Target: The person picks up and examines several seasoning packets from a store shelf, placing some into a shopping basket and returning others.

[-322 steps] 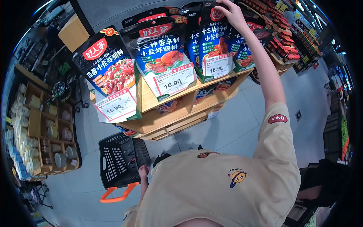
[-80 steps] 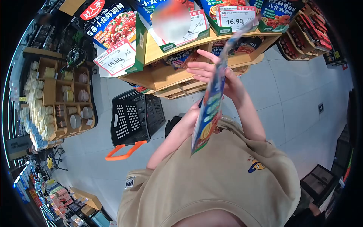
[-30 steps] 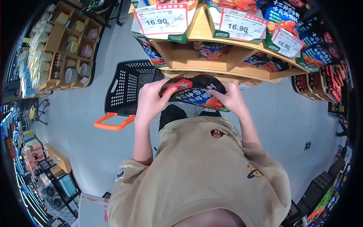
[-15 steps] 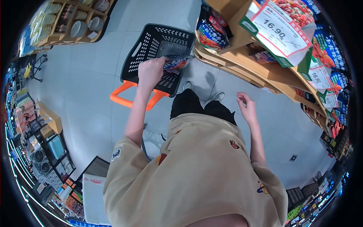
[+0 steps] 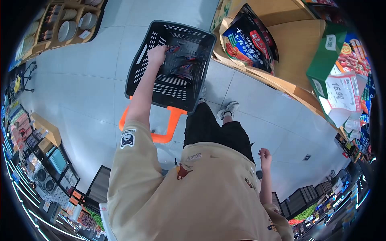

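My left hand (image 5: 157, 55) reaches over the left rim of a black perforated shopping basket (image 5: 171, 90), closed on a dark, glossy food packet (image 5: 173, 49) inside it. Its fingertips are partly hidden. Several similar packets (image 5: 184, 71) lie lower in the basket. Toward me, the basket's orange handle (image 5: 173, 124) extends past my left forearm. My right hand (image 5: 265, 158) hangs at my right side, loosely curled with fingers apart and nothing in it.
A wooden shelf (image 5: 297, 38) on the right carries upright dark pouches with crayfish pictures (image 5: 251, 44). Its price card (image 5: 341, 92) stands farther right. A rack of bowls and plates (image 5: 67, 31) is at the upper left. My shoe (image 5: 229, 109) is on the tiled floor near the basket.
My left hand has moved forward and down into the basket with the packet. The shelf and basket have shifted in view as I moved. My right hand has dropped lower beside me.
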A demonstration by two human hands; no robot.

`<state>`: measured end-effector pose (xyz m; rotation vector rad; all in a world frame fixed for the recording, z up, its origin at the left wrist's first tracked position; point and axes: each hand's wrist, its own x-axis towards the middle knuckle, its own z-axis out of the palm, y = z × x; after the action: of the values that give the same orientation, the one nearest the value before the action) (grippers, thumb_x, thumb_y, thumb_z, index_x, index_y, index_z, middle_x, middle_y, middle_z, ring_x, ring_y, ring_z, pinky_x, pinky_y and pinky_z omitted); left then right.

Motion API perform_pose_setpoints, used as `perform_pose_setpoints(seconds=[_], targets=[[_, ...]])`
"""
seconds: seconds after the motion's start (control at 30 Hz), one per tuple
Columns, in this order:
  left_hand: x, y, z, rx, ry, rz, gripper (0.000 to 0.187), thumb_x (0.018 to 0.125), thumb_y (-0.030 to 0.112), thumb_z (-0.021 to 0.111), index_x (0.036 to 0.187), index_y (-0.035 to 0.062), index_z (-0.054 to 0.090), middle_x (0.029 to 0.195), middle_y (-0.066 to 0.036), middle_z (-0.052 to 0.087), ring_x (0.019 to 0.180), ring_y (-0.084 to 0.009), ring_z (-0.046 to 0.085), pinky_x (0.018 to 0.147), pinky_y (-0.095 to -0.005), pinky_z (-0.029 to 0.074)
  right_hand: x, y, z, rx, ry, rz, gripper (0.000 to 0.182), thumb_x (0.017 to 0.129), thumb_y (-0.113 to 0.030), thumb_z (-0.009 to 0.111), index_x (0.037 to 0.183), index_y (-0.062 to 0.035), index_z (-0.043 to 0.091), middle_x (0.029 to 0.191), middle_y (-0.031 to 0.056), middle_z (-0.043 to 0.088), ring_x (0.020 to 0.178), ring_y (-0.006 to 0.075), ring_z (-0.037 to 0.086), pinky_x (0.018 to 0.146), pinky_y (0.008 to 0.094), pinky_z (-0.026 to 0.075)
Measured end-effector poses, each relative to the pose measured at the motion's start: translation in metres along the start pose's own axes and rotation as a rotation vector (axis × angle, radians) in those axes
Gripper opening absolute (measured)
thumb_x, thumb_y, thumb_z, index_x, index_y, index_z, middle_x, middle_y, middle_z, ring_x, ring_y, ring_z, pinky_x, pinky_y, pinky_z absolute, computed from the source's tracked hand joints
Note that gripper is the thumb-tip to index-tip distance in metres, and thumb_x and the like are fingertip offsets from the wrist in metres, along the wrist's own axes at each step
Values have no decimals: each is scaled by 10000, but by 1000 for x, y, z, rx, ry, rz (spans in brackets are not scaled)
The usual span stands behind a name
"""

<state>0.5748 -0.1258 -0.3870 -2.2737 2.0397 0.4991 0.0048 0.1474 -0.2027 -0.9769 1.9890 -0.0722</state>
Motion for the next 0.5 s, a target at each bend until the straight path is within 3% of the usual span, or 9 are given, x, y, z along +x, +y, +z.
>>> perform_pose_setpoints(seconds=[0.13, 0.33, 0.5], targets=[[29, 4, 26, -24, -51, -73, 188, 745, 90, 432, 865, 144, 566, 788, -110, 587, 747, -264, 583, 605, -373, 467, -24, 29, -4, 177, -32, 330, 204, 838, -196, 447, 982, -66, 510, 848, 42, 582, 736, 128, 565, 586, 240, 418], [72, 17, 60, -26, -124, -13, 188, 751, 94, 429, 860, 145, 573, 790, -101, 592, 742, -259, 586, 605, -360, 470, -56, 41, -1, 302, -29, 546, 185, 840, -196, 444, 968, -79, 509, 836, 38, 583, 712, 117, 566, 560, 213, 407], [86, 34, 81, -16, -206, 14, 218, 758, 89, 420, 877, 165, 586, 819, -88, 596, 754, -250, 586, 607, -368, 468, -78, 61, 5, 401, 37, 603, 170, 835, -176, 461, 960, -69, 506, 809, 53, 583, 673, 117, 569, 507, 190, 405]])
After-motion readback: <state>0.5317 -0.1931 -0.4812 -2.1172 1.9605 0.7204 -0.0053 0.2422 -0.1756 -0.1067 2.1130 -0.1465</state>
